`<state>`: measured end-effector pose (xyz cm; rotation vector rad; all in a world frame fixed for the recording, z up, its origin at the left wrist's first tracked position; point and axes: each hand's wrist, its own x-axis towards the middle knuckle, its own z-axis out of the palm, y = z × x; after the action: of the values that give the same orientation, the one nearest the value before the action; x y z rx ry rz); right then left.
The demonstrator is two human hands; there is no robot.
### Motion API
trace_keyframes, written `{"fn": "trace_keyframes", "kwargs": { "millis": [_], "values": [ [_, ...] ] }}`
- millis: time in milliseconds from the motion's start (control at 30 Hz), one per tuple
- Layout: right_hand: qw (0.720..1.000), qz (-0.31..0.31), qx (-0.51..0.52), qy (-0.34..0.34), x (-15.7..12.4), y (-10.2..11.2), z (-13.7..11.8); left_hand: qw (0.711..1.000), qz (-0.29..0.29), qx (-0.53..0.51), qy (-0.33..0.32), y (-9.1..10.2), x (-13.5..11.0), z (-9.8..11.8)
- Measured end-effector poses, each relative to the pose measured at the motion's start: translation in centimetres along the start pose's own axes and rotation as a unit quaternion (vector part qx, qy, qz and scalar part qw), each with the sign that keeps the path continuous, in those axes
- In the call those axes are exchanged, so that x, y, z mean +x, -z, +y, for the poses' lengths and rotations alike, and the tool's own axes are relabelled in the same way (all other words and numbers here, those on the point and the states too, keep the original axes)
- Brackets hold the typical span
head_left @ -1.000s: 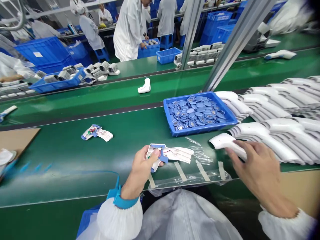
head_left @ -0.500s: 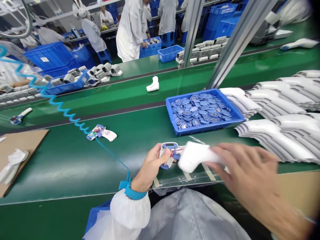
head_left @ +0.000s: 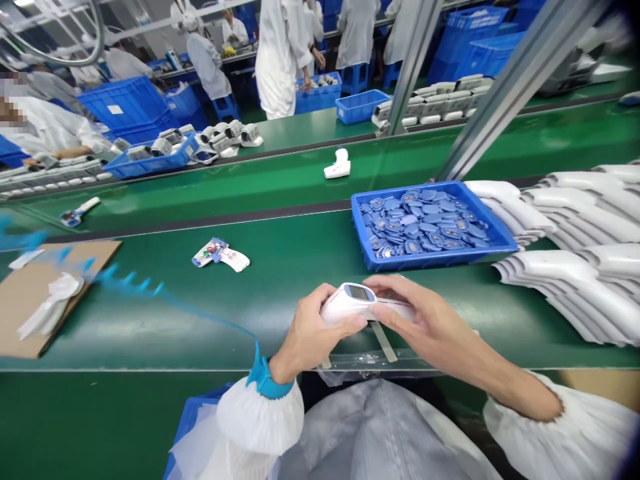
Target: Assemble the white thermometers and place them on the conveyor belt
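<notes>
Both my hands hold one white infrared thermometer (head_left: pixel 349 303) just above the near edge of the green bench. Its small grey screen faces up toward me, and its two shell halves sit together. My left hand (head_left: pixel 313 327) is closed around the head end, thumb along the near side. Around the handle end my right hand (head_left: pixel 420 317) is closed, its fingers over the top and thumb in front. The thermometer's inside is hidden. A blue wrist strap (head_left: pixel 270 381) with a coiled cord circles my left wrist. An opened thermometer half (head_left: pixel 221 255) with wiring lies to the left.
A blue tray (head_left: pixel 440 262) of small blue plastic parts stands beyond my right hand. Stacked white shells (head_left: pixel 575 280) fill the right side. Cardboard (head_left: pixel 35 333) lies at left. A white thermometer (head_left: pixel 338 165) rests on the conveyor behind. People in white coats work farther back.
My right hand has brought the white shell half onto the open half in my left hand. The two halves now sit together as one body, gripped by both hands. The view has shifted slightly.
</notes>
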<state>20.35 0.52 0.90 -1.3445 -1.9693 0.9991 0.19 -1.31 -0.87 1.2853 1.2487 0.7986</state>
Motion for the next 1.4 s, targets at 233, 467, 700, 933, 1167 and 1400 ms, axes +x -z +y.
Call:
{"fn": "trace_keyframes", "kwargs": {
  "millis": [233,467,700,933,1167,1400],
  "values": [
    [0.976,0.162,-0.114,0.093,3.9,-5.5,-4.9,0.992,-0.014,0.115,-0.056,0.7,-1.2,1.0],
    [0.934,0.241,-0.188,0.183,3.9,-7.2,-5.3,0.949,0.048,0.297,-0.095,0.5,-2.4,-0.3],
    [0.932,0.239,-0.198,0.185,3.2,-6.8,-5.7,0.929,0.052,0.344,-0.126,0.3,-2.7,-0.1],
    [0.932,0.277,-0.158,0.171,3.6,-6.8,-5.7,0.927,0.059,0.354,-0.110,0.6,-2.4,0.4],
    [0.946,0.274,-0.124,0.122,3.0,-5.4,-5.4,0.981,0.036,0.167,-0.087,1.1,-2.4,0.6],
    [0.976,0.141,-0.116,0.115,3.1,-4.8,-3.7,0.973,0.050,0.212,-0.074,1.9,-2.4,0.6]
  ]
}}
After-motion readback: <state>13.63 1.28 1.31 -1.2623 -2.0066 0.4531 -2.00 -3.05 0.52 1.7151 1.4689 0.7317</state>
